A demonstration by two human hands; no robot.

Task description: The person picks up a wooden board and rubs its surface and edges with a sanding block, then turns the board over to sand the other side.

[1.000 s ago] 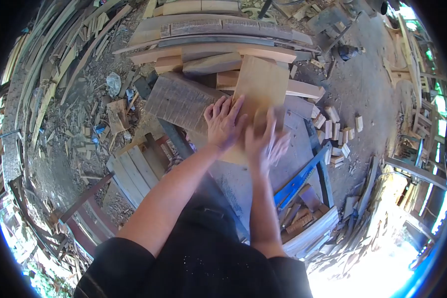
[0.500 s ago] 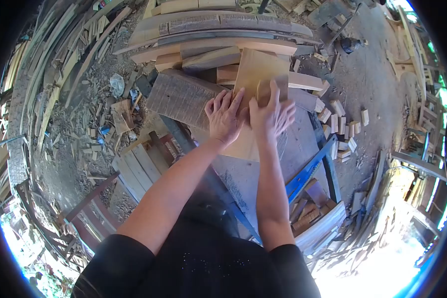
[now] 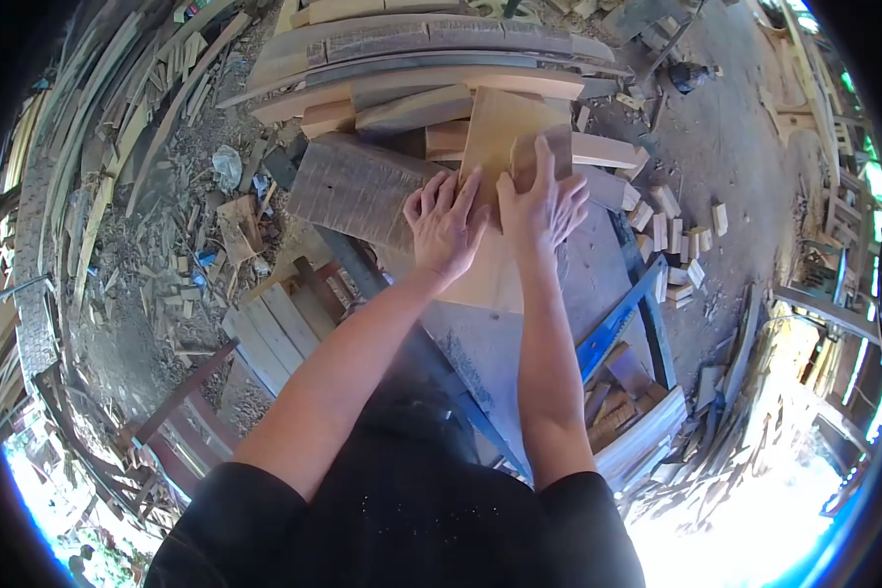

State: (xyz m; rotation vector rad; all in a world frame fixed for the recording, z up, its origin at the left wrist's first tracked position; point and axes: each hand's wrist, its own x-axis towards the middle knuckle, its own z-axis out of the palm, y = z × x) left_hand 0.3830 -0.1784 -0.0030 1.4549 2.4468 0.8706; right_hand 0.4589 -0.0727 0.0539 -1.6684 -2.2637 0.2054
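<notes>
A pale wooden board (image 3: 492, 116) lies lengthwise in front of me, its near end (image 3: 475, 289) showing below my hands. My left hand (image 3: 446, 227) rests on the board's left side with its fingers spread. On the board's right side sits a darker brown flat piece (image 3: 523, 159), apparently wood. My right hand (image 3: 539, 211) grips it, thumb along its left edge and index finger stretched over its top; the palm hides its lower part. A rough, grey-brown thick plank (image 3: 348, 191) lies left of the board, partly behind my left hand.
Stacked timbers (image 3: 441, 39) lie beyond the board. A blue-bladed handsaw (image 3: 612, 333) leans at the right of the work stand, above a box of offcuts (image 3: 647, 436). Small wood blocks (image 3: 676, 235) litter the floor at right; long strips (image 3: 98, 147) pile up at left.
My right hand and the brown piece have shifted slightly right and away from me along the board. My left hand stays in nearly the same place.
</notes>
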